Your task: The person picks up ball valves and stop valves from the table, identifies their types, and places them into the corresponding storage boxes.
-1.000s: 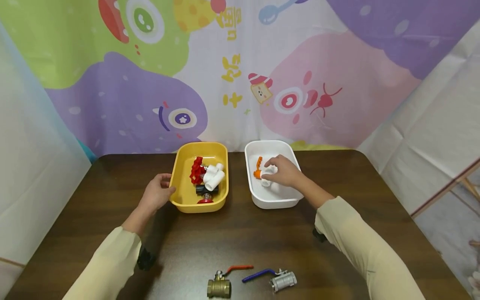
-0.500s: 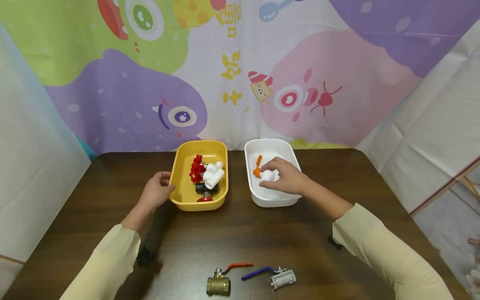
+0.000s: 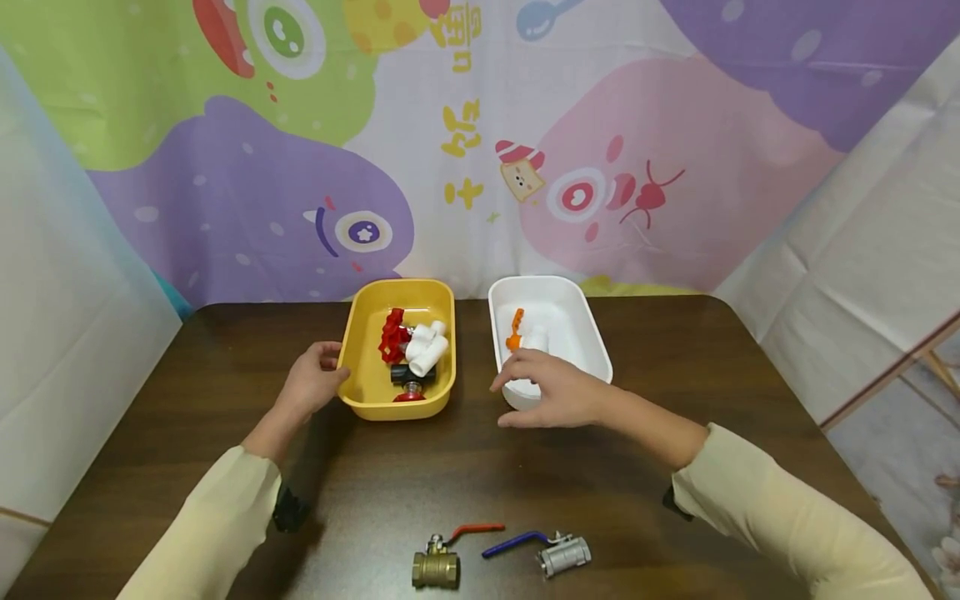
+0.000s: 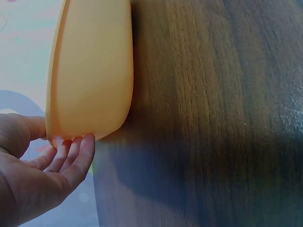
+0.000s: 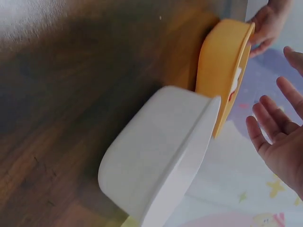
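Sorting, seemingly: left hand [image 3: 309,379] is gripping yellow bin [image 3: 366,379]; spread, empty right hand [image 3: 561,390] is likely needing metal valve [image 3: 435,570] next.

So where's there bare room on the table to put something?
Between the yellow plastic tub and the white plastic tub there's a narrow bare strip of brown wooden table. A bigger patch lies between both tubs and the red-levered brass valve and blue-levered silver valve. It's crowded inside the yellow tub, and the left hand grips its left edge.
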Demonstrator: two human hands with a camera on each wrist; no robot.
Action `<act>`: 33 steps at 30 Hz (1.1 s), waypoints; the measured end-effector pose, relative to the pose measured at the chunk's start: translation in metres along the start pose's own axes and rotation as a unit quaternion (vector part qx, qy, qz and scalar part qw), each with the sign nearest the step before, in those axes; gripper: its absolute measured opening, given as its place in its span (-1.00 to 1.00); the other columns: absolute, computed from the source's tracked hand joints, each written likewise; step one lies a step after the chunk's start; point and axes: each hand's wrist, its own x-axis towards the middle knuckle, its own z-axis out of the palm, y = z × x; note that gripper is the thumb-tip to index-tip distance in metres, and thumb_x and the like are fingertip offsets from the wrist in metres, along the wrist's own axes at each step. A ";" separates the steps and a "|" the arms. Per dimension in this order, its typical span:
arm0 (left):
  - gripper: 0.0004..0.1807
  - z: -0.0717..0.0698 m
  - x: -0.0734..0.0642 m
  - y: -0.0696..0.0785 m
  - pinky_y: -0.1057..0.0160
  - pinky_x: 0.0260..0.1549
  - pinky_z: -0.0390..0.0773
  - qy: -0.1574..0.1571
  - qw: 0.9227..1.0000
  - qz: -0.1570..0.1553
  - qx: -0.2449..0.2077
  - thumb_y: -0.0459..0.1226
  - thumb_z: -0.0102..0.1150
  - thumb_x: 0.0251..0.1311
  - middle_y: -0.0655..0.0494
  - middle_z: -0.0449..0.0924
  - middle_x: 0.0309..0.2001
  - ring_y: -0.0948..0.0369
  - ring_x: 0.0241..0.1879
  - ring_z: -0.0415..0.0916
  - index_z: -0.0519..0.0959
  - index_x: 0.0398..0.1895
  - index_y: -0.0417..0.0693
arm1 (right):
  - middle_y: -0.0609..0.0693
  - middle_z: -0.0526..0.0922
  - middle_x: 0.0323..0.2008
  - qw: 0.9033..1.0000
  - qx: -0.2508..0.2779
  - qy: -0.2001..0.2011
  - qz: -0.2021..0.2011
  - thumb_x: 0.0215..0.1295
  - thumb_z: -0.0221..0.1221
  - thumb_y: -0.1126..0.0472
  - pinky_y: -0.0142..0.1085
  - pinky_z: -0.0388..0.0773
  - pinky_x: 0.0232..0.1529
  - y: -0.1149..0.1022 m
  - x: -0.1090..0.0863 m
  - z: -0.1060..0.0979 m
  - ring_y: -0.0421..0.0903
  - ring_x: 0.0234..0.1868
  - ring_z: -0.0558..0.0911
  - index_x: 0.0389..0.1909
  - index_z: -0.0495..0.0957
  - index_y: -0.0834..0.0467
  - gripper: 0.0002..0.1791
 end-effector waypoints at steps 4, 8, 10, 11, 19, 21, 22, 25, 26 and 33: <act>-0.47 0.000 0.000 0.000 0.09 -0.10 0.63 0.001 1.000 0.001 0.002 -0.35 -0.03 0.27 -0.33 0.36 0.08 -0.09 -0.03 0.46 0.17 0.29 -0.33 | -0.17 0.53 -0.11 0.999 0.004 -0.047 -0.003 0.02 0.34 -0.09 -0.33 0.48 0.01 -0.010 -0.006 0.004 -0.24 -0.04 0.49 -0.12 0.57 -0.05 -0.61; -0.47 0.000 -0.001 0.001 0.11 -0.11 0.63 0.003 1.000 0.004 0.001 -0.36 -0.03 0.26 -0.34 0.35 0.07 -0.10 -0.02 0.44 0.17 0.28 -0.34 | -0.17 0.52 -0.09 0.995 0.007 -0.096 -0.011 0.02 0.33 -0.11 -0.34 0.50 0.00 -0.018 -0.011 0.008 -0.27 -0.09 0.49 -0.09 0.55 -0.06 -0.57; -0.47 0.000 0.000 0.001 0.11 -0.11 0.63 0.004 1.000 0.004 0.000 -0.36 -0.03 0.26 -0.34 0.35 0.07 -0.10 -0.01 0.44 0.17 0.28 -0.34 | -0.14 0.53 -0.09 0.993 0.010 -0.119 -0.011 0.01 0.34 -0.12 -0.34 0.51 -0.01 -0.021 -0.014 0.010 -0.26 -0.11 0.49 -0.08 0.55 -0.06 -0.55; -0.47 0.000 -0.001 0.002 0.11 -0.11 0.63 0.004 1.000 0.003 -0.001 -0.36 -0.02 0.26 -0.34 0.35 0.07 -0.10 -0.01 0.44 0.17 0.28 -0.34 | -0.14 0.52 -0.09 0.991 0.013 -0.131 -0.008 0.01 0.34 -0.12 -0.35 0.50 -0.01 -0.022 -0.015 0.010 -0.25 -0.11 0.49 -0.07 0.55 -0.07 -0.55; -0.47 0.001 -0.001 0.002 0.06 -0.07 0.61 0.005 1.000 -0.001 0.005 -0.36 -0.02 0.26 -0.35 0.35 0.07 -0.10 -0.03 0.44 0.17 0.27 -0.35 | -0.08 0.52 -0.16 0.981 0.034 -0.190 -0.014 0.00 0.35 -0.11 -0.49 0.48 -0.17 -0.026 -0.025 0.023 -0.16 -0.20 0.52 -0.04 0.54 0.00 -0.50; -0.47 0.001 -0.002 0.002 0.05 -0.05 0.61 0.005 1.000 -0.005 0.006 -0.36 -0.02 0.26 -0.34 0.35 0.07 -0.10 -0.03 0.44 0.17 0.28 -0.35 | -0.07 0.52 -0.18 0.979 0.035 -0.201 -0.014 -0.01 0.36 -0.10 -0.55 0.44 -0.22 -0.027 -0.027 0.025 -0.16 -0.23 0.52 -0.05 0.55 0.01 -0.50; -0.46 0.001 -0.002 0.003 0.05 -0.06 0.61 0.005 1.000 -0.005 0.006 -0.36 -0.02 0.26 -0.35 0.35 0.07 -0.10 -0.03 0.44 0.17 0.28 -0.35 | -0.07 0.52 -0.20 0.978 0.033 -0.207 -0.011 -0.02 0.36 -0.10 -0.57 0.43 -0.24 -0.027 -0.028 0.027 -0.16 -0.25 0.52 -0.05 0.55 0.00 -0.50; -0.47 0.002 -0.002 0.003 0.08 -0.08 0.62 0.006 1.000 -0.006 0.005 -0.36 -0.01 0.26 -0.34 0.35 0.06 -0.09 -0.04 0.44 0.18 0.27 -0.35 | -0.07 0.52 -0.23 0.973 0.025 -0.229 -0.006 -0.04 0.37 -0.11 -0.59 0.41 -0.27 -0.028 -0.031 0.030 -0.22 -0.28 0.51 -0.07 0.55 -0.02 -0.50; -0.47 0.002 -0.002 0.003 0.08 -0.09 0.62 0.006 1.000 -0.004 0.004 -0.36 -0.01 0.26 -0.34 0.35 0.06 -0.09 -0.04 0.44 0.18 0.27 -0.35 | -0.08 0.52 -0.24 0.971 0.023 -0.236 -0.003 -0.06 0.38 -0.12 -0.59 0.40 -0.28 -0.028 -0.032 0.031 -0.24 -0.29 0.50 -0.08 0.55 -0.02 -0.50; -0.47 0.001 -0.002 0.004 0.09 -0.10 0.63 0.008 1.000 -0.003 0.009 -0.36 -0.02 0.26 -0.34 0.36 0.05 -0.08 -0.05 0.45 0.18 0.27 -0.35 | -0.11 0.48 -0.32 0.958 0.027 -0.285 0.023 -0.16 0.44 -0.10 -0.61 0.38 -0.35 -0.026 -0.039 0.038 -0.28 -0.37 0.47 -0.13 0.54 -0.04 -0.47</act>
